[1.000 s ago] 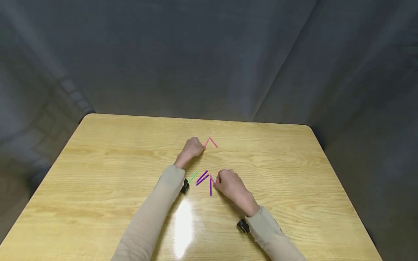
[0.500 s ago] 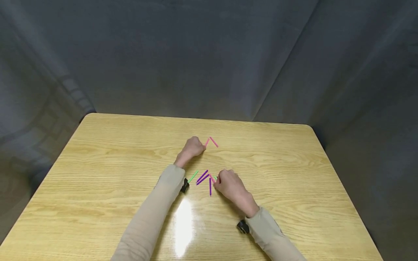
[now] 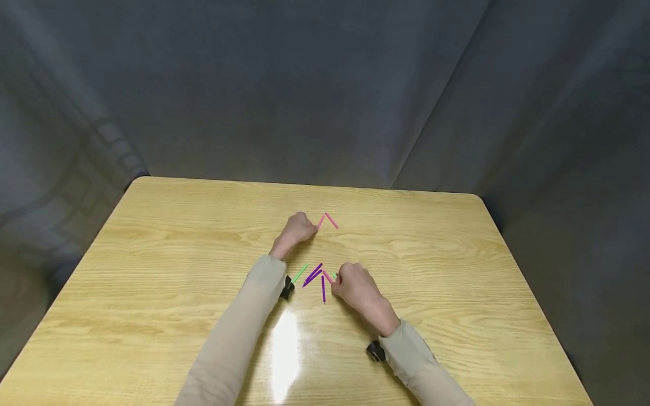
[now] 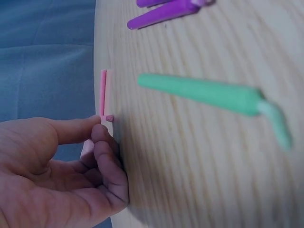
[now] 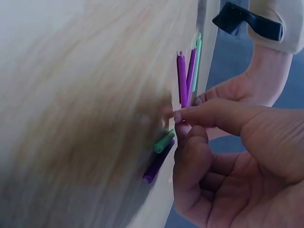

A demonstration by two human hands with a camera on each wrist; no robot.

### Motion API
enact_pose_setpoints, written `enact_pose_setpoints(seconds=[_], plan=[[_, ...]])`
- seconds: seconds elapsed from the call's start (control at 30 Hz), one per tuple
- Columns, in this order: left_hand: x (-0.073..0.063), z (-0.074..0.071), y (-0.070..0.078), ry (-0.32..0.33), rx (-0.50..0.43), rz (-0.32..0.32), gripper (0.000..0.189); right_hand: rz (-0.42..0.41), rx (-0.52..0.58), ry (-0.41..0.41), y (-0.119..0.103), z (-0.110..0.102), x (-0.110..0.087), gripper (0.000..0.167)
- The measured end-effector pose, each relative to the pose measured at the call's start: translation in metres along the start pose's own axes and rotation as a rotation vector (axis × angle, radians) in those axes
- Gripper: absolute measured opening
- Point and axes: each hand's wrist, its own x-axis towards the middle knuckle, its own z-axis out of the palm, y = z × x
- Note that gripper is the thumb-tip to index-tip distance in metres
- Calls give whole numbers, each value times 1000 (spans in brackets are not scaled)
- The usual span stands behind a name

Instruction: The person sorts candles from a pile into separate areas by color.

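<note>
In the head view, my left hand pinches a pink candle between thumb and index finger. A second pink candle slants away from its far end, the two making a peak. Closer to me, my right hand pinches another pink candle, most of it covered by the fingers in the right wrist view. Left of it two purple candles lie almost side by side. A third purple candle points toward me. Partly behind the right fingers is a green candle.
Another green candle, its wick bent in the left wrist view, lies beside the left wrist's black camera. The wooden table spreads around, its far edge in front of a grey curtain.
The near purple candles have shifted slightly left, and the tip of the pink candle in my right hand has moved a little left too. My left hand stays practically still.
</note>
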Motion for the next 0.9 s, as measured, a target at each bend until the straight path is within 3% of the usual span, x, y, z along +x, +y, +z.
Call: enact_pose_setpoints(seconds=[0.17, 0.4, 0.9], plan=[[-3, -3, 0, 5, 9, -1, 37, -7, 16, 13, 3, -4, 3, 26], [-7, -7, -7, -29, -25, 7, 45, -44, 91, -21, 7, -9, 12, 19], [-30, -13, -22, -47, -46, 123, 50, -92, 191, -60, 19, -19, 30, 11]])
